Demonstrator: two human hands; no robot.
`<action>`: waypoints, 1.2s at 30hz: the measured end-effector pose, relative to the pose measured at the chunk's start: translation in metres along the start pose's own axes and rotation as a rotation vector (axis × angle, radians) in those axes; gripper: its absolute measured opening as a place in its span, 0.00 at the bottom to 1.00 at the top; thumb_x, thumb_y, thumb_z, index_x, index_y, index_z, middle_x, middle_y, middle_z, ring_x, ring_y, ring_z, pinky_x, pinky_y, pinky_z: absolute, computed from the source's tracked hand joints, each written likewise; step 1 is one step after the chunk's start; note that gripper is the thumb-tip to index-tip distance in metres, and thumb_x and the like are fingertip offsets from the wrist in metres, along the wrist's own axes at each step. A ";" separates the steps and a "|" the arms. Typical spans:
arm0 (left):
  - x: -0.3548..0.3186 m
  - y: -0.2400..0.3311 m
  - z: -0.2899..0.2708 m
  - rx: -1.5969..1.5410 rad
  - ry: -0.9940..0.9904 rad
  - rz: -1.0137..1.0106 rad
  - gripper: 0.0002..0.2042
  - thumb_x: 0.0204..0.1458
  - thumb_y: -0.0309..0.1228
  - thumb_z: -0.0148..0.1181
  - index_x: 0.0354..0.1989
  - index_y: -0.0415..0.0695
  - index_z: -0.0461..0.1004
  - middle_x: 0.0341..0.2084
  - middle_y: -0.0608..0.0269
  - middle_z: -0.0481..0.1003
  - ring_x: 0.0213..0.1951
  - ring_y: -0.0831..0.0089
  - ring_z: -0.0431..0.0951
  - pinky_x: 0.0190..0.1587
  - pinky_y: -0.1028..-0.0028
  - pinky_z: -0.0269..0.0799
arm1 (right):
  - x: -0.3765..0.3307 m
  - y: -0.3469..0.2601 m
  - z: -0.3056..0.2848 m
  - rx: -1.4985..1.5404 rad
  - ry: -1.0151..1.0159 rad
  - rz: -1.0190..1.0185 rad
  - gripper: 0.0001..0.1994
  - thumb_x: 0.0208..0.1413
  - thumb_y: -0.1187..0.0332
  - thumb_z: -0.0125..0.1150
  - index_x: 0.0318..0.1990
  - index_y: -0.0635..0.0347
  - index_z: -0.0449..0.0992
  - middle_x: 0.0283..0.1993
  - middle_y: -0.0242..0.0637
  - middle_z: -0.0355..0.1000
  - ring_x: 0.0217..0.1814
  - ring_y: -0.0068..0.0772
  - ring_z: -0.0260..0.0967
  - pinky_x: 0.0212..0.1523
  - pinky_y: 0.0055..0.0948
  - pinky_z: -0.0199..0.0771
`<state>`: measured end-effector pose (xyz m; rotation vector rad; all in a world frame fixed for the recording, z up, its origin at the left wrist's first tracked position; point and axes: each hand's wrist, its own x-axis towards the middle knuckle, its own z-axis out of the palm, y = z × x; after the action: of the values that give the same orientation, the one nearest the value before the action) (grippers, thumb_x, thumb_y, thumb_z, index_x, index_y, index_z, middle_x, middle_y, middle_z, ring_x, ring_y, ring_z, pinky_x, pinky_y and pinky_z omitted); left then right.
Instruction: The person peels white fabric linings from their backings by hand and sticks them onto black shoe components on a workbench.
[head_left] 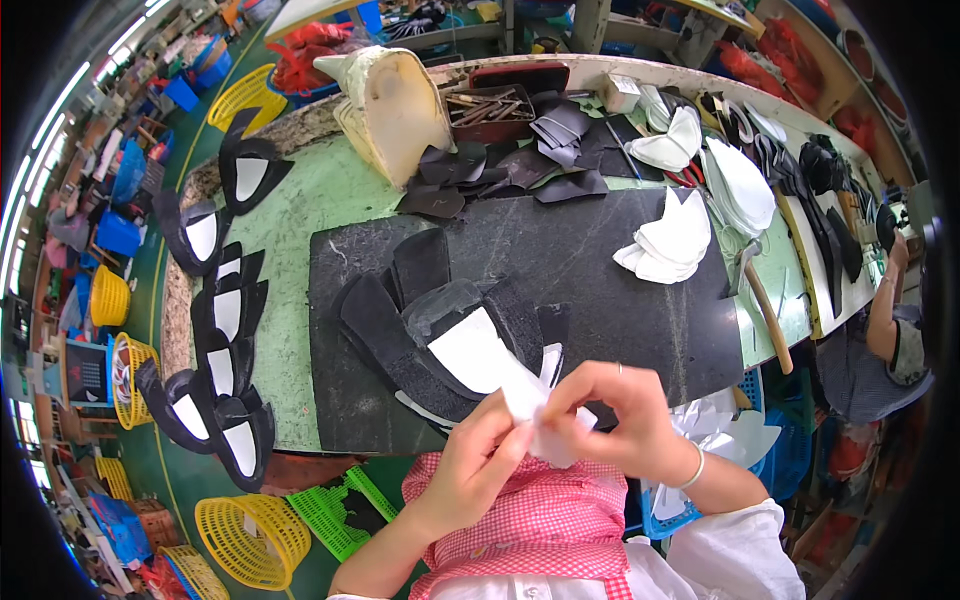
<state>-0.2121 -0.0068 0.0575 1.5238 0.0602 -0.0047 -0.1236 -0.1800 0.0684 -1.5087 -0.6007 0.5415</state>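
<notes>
My left hand (478, 462) and my right hand (618, 418) meet over the table's near edge, both pinching a thin white piece of backing paper or lining (545, 435). The white piece runs up to a black shoe-upper piece with a white patch (470, 345), which lies on a black stone slab (600, 270). More black upper pieces (385, 325) are stacked beside it on the slab.
A row of black-and-white upper pieces (225, 310) lines the green table's left edge. Stacks of white cut pieces (672, 240) and a hammer (760, 300) lie to the right, a pale foam last (400, 105) at the back. Another person (880, 340) sits at far right. Yellow baskets (250, 535) stand on the floor.
</notes>
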 end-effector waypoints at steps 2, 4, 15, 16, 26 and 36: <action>-0.006 -0.007 -0.005 -0.019 -0.014 0.009 0.11 0.63 0.31 0.49 0.40 0.34 0.71 0.37 0.56 0.70 0.40 0.69 0.72 0.45 0.68 0.68 | -0.003 0.011 -0.017 0.490 -0.041 0.188 0.08 0.58 0.76 0.60 0.43 0.68 0.72 0.38 0.34 0.74 0.44 0.19 0.72 0.47 0.23 0.74; -0.006 -0.007 -0.006 -0.034 -0.021 0.005 0.11 0.64 0.31 0.49 0.43 0.33 0.71 0.38 0.55 0.70 0.40 0.67 0.73 0.45 0.67 0.68 | -0.005 0.007 -0.008 0.346 -0.049 0.174 0.08 0.58 0.76 0.60 0.43 0.68 0.72 0.38 0.35 0.74 0.42 0.20 0.73 0.46 0.23 0.74; 0.001 0.005 -0.002 0.266 -0.062 0.160 0.09 0.64 0.29 0.47 0.42 0.36 0.70 0.34 0.50 0.69 0.34 0.52 0.74 0.36 0.64 0.70 | -0.003 0.006 -0.007 0.228 -0.030 0.211 0.05 0.57 0.75 0.63 0.38 0.67 0.77 0.34 0.33 0.77 0.38 0.20 0.76 0.40 0.22 0.79; 0.000 0.006 -0.002 0.266 -0.064 0.161 0.09 0.64 0.29 0.47 0.42 0.36 0.70 0.34 0.50 0.69 0.34 0.52 0.74 0.36 0.64 0.70 | -0.003 0.008 -0.009 0.371 -0.083 0.261 0.05 0.59 0.74 0.61 0.39 0.67 0.76 0.35 0.33 0.75 0.39 0.19 0.75 0.42 0.22 0.78; -0.002 0.004 -0.008 0.331 -0.026 0.009 0.07 0.61 0.28 0.52 0.34 0.37 0.69 0.25 0.55 0.70 0.27 0.57 0.73 0.32 0.67 0.69 | 0.005 0.013 -0.028 -0.685 0.153 -0.387 0.05 0.50 0.78 0.63 0.31 0.64 0.70 0.38 0.41 0.75 0.33 0.41 0.74 0.33 0.32 0.75; -0.016 0.008 -0.056 0.249 0.333 0.093 0.09 0.56 0.24 0.53 0.24 0.39 0.66 0.23 0.64 0.69 0.24 0.77 0.65 0.28 0.74 0.61 | -0.086 0.012 -0.135 -0.117 -0.344 0.369 0.07 0.58 0.75 0.58 0.42 0.64 0.80 0.43 0.41 0.78 0.41 0.29 0.76 0.45 0.28 0.76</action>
<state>-0.2300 0.0485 0.0637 1.7627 0.2624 0.3274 -0.0974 -0.3381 0.0578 -1.6618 -0.6271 1.0809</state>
